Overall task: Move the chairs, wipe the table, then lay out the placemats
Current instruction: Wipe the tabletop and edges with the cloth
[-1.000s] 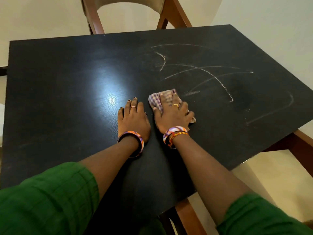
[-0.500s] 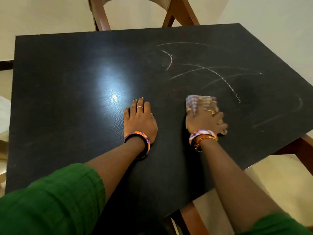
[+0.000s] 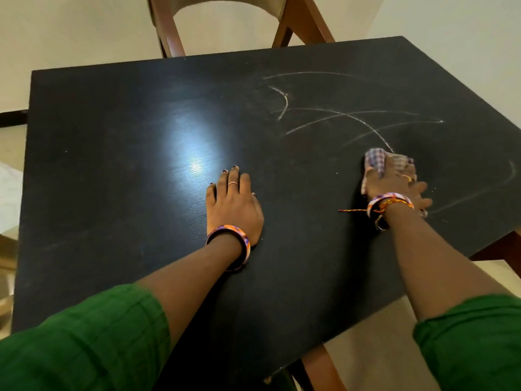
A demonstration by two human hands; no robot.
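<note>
A black table (image 3: 112,193) fills the head view, with pale chalky streaks (image 3: 338,119) across its right half. My right hand (image 3: 394,184) presses a checked cloth (image 3: 376,162) flat on the table, at the near end of one streak and close to the right edge. My left hand (image 3: 232,204) lies flat on the table near the middle, fingers together, holding nothing. A wooden chair (image 3: 228,21) with a beige back stands at the far side. No placemats are in view.
The table's wooden legs show at the right (image 3: 501,249) and at the near corner (image 3: 321,368). Pale floor (image 3: 380,348) lies beyond the near right edge. A bright light glare (image 3: 194,165) sits on the tabletop left of my left hand.
My right hand has slid the cloth to the right across the table, away from my left hand, toward the streaks. My left hand has stayed in place.
</note>
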